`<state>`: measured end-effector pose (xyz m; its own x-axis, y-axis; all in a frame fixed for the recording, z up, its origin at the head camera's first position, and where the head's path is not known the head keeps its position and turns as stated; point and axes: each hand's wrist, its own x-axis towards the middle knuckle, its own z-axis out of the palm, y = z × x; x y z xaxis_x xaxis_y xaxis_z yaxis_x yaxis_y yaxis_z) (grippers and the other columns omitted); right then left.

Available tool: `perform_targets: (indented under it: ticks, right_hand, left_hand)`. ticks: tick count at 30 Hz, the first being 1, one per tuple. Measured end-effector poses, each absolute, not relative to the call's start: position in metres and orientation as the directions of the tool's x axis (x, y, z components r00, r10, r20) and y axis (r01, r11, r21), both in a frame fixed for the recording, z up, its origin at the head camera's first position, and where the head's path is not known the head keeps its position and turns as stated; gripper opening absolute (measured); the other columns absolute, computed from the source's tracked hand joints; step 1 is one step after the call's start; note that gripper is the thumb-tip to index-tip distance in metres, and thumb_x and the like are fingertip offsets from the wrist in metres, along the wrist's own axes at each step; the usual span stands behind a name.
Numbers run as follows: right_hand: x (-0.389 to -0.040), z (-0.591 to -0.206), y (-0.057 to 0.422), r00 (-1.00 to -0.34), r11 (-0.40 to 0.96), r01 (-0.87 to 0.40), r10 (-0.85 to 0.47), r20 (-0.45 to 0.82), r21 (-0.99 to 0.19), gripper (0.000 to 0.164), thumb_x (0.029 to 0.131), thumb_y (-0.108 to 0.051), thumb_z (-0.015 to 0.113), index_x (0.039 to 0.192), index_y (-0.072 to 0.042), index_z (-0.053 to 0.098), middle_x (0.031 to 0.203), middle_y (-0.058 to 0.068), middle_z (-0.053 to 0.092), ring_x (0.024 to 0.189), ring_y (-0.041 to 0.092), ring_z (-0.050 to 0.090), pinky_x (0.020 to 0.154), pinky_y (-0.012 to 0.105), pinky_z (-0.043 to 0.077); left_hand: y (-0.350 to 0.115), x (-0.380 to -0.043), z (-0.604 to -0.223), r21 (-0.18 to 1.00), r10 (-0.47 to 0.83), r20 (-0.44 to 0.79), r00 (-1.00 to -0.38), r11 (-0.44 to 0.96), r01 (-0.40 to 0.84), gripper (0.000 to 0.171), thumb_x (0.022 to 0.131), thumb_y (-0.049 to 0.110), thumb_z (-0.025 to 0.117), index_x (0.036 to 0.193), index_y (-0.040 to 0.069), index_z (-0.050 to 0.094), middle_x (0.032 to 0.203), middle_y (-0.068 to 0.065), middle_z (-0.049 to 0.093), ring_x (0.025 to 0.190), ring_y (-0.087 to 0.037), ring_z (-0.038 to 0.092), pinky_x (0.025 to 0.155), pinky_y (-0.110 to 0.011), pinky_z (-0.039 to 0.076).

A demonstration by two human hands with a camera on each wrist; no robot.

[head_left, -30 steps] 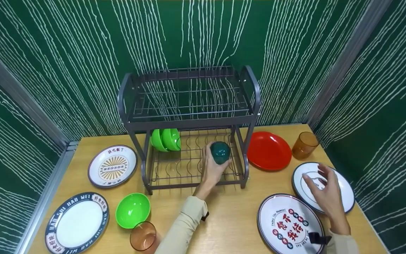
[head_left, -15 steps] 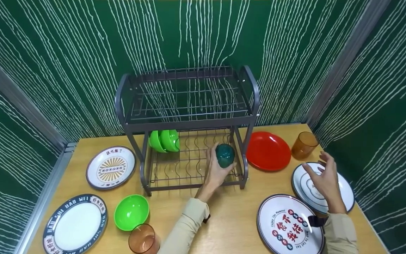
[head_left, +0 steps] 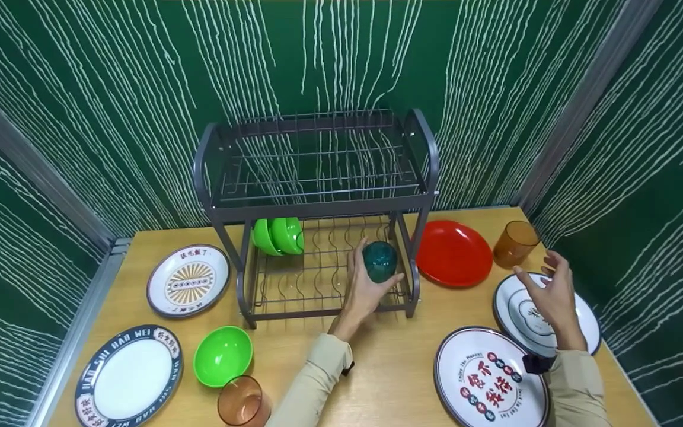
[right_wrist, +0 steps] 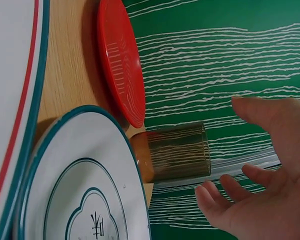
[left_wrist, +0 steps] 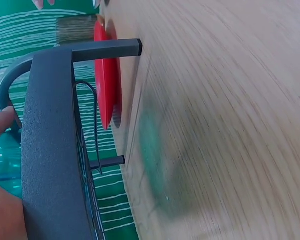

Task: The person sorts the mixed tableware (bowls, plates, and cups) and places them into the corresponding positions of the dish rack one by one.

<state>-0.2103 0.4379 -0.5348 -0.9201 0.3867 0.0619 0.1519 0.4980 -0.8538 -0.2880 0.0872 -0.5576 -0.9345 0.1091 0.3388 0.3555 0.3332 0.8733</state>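
In the head view, my left hand (head_left: 364, 295) grips a dark teal see-through cup (head_left: 380, 262) at the right end of the dish rack's lower shelf (head_left: 318, 279). The left wrist view shows the thumb against the teal cup (left_wrist: 7, 165), which the rack's frame (left_wrist: 52, 145) partly covers. Whether the cup rests on the wires cannot be made out. My right hand (head_left: 557, 299) hovers over a white plate (head_left: 584, 326), its fingers spread and loosely bent. Near those fingers an amber cup (right_wrist: 172, 152) stands upright, apart from the hand.
Two green bowls (head_left: 285, 235) lean at the lower shelf's left. A red plate (head_left: 454, 255) lies right of the rack, a lettered plate (head_left: 490, 379) in front. At left are a sunburst plate (head_left: 188, 281), a dark-rimmed plate (head_left: 131, 376), a green bowl (head_left: 223, 356) and an orange-brown cup (head_left: 242, 403).
My left hand has shifted slightly right with the teal cup, still at the lower shelf. My right hand has moved up and a little right, closer to the amber cup.
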Motion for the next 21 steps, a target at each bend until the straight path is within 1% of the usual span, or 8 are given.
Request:
perform_targets:
  ticks: [3, 9, 13, 16, 18, 21]
  right_hand:
    - [-0.213, -0.536, 0.441, -0.916, 0.498, 0.158, 0.397, 0.062, -0.852, 0.088, 0.09, -0.044, 0.06, 0.149, -0.007, 0.006, 0.152, 0.023, 0.014, 0.133, 0.045, 0.022, 0.106, 0.059, 0.024]
    - [-0.221, -0.535, 0.448, -0.916, 0.508, 0.175, 0.397, 0.049, -0.843, 0.091, 0.09, -0.047, 0.058, 0.15, -0.009, 0.002, 0.152, 0.025, 0.008, 0.134, 0.046, 0.019, 0.106, 0.062, 0.022]
    - [-0.229, -0.534, 0.453, -0.921, 0.515, 0.182, 0.387, 0.039, -0.837, 0.096, 0.089, -0.048, 0.059, 0.151, -0.01, -0.003, 0.153, 0.026, 0.005, 0.135, 0.047, 0.016, 0.106, 0.062, 0.021]
    - [-0.237, -0.534, 0.454, -0.926, 0.501, 0.195, 0.377, 0.01, -0.843, 0.1, 0.088, -0.05, 0.06, 0.151, -0.012, -0.008, 0.154, 0.025, 0.0, 0.137, 0.047, 0.012, 0.106, 0.063, 0.021]
    - [-0.242, -0.535, 0.455, -0.928, 0.491, 0.206, 0.373, -0.01, -0.846, 0.103, 0.087, -0.052, 0.06, 0.151, -0.014, -0.011, 0.154, 0.024, -0.003, 0.138, 0.047, 0.01, 0.105, 0.064, 0.02]
    - [-0.247, -0.536, 0.458, -0.93, 0.495, 0.222, 0.367, -0.03, -0.84, 0.106, 0.086, -0.053, 0.06, 0.15, -0.014, -0.014, 0.154, 0.025, -0.006, 0.138, 0.049, 0.007, 0.103, 0.067, 0.019]
  left_hand:
    - [0.084, -0.285, -0.555, 0.881, 0.097, 0.33, -0.939, 0.325, 0.344, 0.099, 0.071, 0.046, 0.08, 0.148, 0.017, 0.024, 0.145, -0.006, 0.031, 0.13, -0.023, 0.039, 0.104, -0.047, 0.036]
    - [0.075, -0.275, -0.551, 0.881, 0.056, 0.344, -0.937, 0.325, 0.343, 0.096, 0.073, 0.054, 0.076, 0.147, 0.021, 0.026, 0.144, 0.0, 0.031, 0.131, -0.023, 0.036, 0.103, -0.053, 0.034]
    - [0.068, -0.267, -0.548, 0.88, 0.029, 0.362, -0.932, 0.317, 0.352, 0.09, 0.075, 0.055, 0.073, 0.146, 0.023, 0.027, 0.145, 0.003, 0.031, 0.132, -0.018, 0.033, 0.104, -0.053, 0.032]
    - [0.064, -0.261, -0.547, 0.88, 0.012, 0.385, -0.923, 0.297, 0.371, 0.087, 0.078, 0.052, 0.072, 0.146, 0.019, 0.028, 0.145, 0.002, 0.031, 0.133, -0.017, 0.033, 0.104, -0.052, 0.033]
    - [0.063, -0.257, -0.547, 0.876, 0.004, 0.41, -0.912, 0.278, 0.395, 0.085, 0.079, 0.049, 0.072, 0.145, 0.015, 0.03, 0.145, -0.001, 0.033, 0.133, -0.019, 0.033, 0.105, -0.051, 0.033]
    - [0.061, -0.249, -0.547, 0.866, -0.007, 0.446, -0.895, 0.255, 0.429, 0.081, 0.082, 0.044, 0.072, 0.144, 0.011, 0.031, 0.144, -0.003, 0.034, 0.132, -0.023, 0.035, 0.106, -0.049, 0.033]
